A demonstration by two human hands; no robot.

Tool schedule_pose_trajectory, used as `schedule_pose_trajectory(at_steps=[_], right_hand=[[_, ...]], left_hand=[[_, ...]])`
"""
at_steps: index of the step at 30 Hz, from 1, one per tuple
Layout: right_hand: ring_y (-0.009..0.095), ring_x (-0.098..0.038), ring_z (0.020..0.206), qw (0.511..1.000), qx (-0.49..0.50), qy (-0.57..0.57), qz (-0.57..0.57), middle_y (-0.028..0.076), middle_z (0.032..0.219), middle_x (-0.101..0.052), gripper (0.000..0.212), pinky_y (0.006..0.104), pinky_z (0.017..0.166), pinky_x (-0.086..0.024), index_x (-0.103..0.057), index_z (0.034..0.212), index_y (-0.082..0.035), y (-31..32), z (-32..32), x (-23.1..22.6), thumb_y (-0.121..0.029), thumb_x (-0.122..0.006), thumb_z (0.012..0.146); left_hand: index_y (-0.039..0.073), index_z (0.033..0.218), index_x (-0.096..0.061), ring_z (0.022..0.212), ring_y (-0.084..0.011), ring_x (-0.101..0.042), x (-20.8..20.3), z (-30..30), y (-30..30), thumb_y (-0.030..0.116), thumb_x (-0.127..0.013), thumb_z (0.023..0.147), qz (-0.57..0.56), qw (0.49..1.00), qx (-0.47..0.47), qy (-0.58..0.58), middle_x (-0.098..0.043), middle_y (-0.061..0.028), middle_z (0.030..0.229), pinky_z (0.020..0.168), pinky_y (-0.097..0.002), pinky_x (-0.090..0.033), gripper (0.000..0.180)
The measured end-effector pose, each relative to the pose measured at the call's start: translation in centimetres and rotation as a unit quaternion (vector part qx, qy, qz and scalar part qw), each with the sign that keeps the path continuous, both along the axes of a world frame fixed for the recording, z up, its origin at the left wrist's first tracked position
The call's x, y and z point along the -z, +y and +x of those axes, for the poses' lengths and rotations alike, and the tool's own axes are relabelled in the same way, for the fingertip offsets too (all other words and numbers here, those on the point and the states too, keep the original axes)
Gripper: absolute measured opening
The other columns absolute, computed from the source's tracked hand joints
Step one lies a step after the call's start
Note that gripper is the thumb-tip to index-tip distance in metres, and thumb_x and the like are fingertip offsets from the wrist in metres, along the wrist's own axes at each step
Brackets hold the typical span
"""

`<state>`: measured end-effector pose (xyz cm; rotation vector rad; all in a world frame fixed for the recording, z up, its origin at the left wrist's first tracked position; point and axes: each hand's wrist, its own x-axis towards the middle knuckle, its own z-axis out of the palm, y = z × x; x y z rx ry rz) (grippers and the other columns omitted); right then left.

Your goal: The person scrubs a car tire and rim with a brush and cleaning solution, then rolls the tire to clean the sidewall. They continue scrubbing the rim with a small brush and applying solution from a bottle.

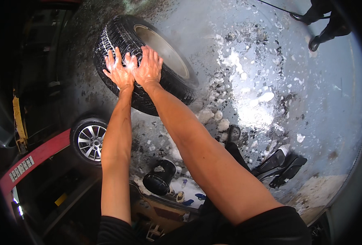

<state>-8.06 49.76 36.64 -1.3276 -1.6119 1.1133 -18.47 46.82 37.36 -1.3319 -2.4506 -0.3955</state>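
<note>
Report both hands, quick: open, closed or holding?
Left hand: open, fingers spread against the soapy tread of the big black tire; holding nothing.
Right hand: open, laid on the same tire beside the left; holding nothing.

I find one black tyre (172, 82) on a pale rim (162, 47), standing on edge before me, rim facing right. White suds (106, 43) streak its tread (119, 30).

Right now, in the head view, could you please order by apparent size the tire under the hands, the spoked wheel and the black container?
1. Tire, clearly largest.
2. Spoked wheel, its right edge slightly hidden by the left forearm.
3. Black container, smallest.
</note>
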Motion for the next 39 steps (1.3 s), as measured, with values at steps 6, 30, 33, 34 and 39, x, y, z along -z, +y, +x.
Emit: schedule_pose_trajectory(at_steps=[6,30,33,34,39], right_hand=[[0.031,-0.04,0.138,1.0,-0.007,0.005,-0.015,0.017,0.145,-0.048,0.058,0.0484,0.114,-0.026,-0.048,0.138,-0.001,-0.3,-0.2,-0.1,-0.038,-0.057,0.093],[0.034,-0.04,0.138,0.999,0.001,-0.043,-0.024,0.018,0.147,-0.046,0.061,0.0524,0.113,-0.025,-0.044,0.143,-0.006,-2.4,1.0,1.0,-0.042,-0.054,0.095],[0.034,-0.04,0.138,0.999,-0.006,-0.036,-0.03,0.017,0.147,-0.046,0.06,0.0523,0.113,-0.024,-0.044,0.142,-0.006,-3.8,1.5,1.1,-0.041,-0.056,0.095],[0.033,-0.039,0.138,0.999,-0.012,-0.037,-0.037,0.017,0.147,-0.046,0.06,0.0522,0.113,-0.024,-0.044,0.142,-0.006,-4.4,1.7,1.0,-0.04,-0.056,0.095],[0.033,-0.039,0.139,0.999,0.021,-0.028,0.002,0.017,0.148,-0.044,0.06,0.0513,0.114,-0.024,-0.044,0.142,-0.005,-7.5,2.1,1.5,-0.039,-0.057,0.094]], left_hand=[[0.026,0.149,-0.049,0.15,-0.0342,-0.028,0.0,-0.3,-0.4,0.058,-0.065,0.087,0.001,1.0,-0.004,-0.018,-0.037,-0.008,0.16,0.116,-0.0687,-0.011,0.072],[0.021,0.143,-0.057,0.149,-0.0364,-0.028,0.5,1.8,-1.8,0.051,-0.062,0.09,0.039,0.999,0.004,-0.027,-0.041,-0.0093,0.158,0.117,-0.0687,-0.01,0.061],[0.022,0.143,-0.057,0.149,-0.0362,-0.028,0.7,2.1,-3.4,0.049,-0.064,0.089,0.04,0.999,0.006,-0.03,-0.04,-0.0089,0.158,0.117,-0.0685,-0.01,0.061],[0.021,0.143,-0.057,0.149,-0.0361,-0.028,0.8,2.1,-4.1,0.049,-0.065,0.089,0.039,0.999,0.006,-0.033,-0.04,-0.0088,0.159,0.117,-0.0685,-0.01,0.061],[0.019,0.144,-0.056,0.149,-0.034,-0.028,1.1,2.3,-7.1,0.043,-0.067,0.089,0.042,0.999,0.028,-0.014,-0.04,-0.0083,0.158,0.119,-0.0622,-0.011,0.061]])
